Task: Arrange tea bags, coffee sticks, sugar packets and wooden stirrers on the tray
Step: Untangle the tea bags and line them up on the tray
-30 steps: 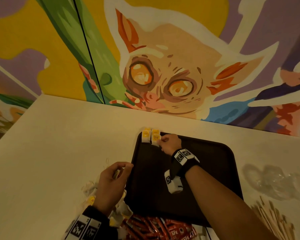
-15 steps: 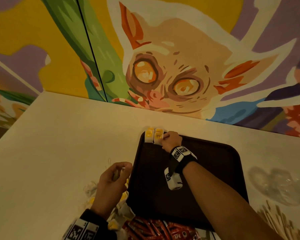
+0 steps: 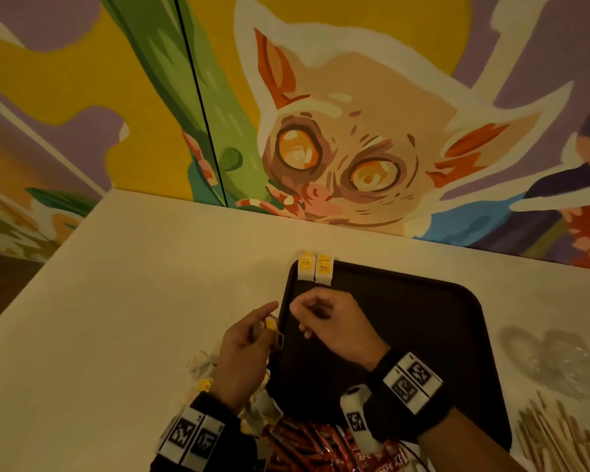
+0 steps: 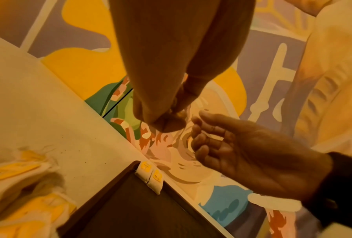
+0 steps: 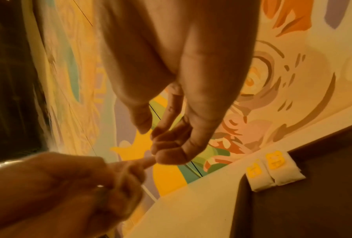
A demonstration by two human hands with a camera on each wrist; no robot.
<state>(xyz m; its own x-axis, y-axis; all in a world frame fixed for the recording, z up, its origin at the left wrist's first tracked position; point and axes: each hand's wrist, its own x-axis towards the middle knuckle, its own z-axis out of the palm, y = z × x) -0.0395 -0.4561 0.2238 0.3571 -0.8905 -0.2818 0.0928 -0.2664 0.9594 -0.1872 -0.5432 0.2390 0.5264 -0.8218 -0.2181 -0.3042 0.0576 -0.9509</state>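
Note:
A dark tray (image 3: 406, 335) lies on the pale table. Two tea bags with yellow tags (image 3: 315, 271) lie side by side in its far left corner, also seen in the left wrist view (image 4: 150, 175) and the right wrist view (image 5: 272, 169). My left hand (image 3: 269, 318) hovers at the tray's left edge and pinches a tea bag with a yellow tag (image 3: 270, 324). My right hand (image 3: 298, 318) hangs just to its right over the tray, fingers loosely curled, with nothing in it. Its fingertips (image 5: 166, 154) nearly meet the left hand's.
A heap of loose tea bags (image 3: 203, 373) lies left of the tray's near corner. Red coffee sticks (image 3: 304, 444) lie at the near edge. Wooden stirrers (image 3: 559, 437) and crumpled clear plastic (image 3: 552, 356) are to the right. A painted wall borders the table's far side.
My right hand has let go at the two placed tea bags and drawn back toward my left hand. The left hand has lifted its tea bag toward the tray's edge.

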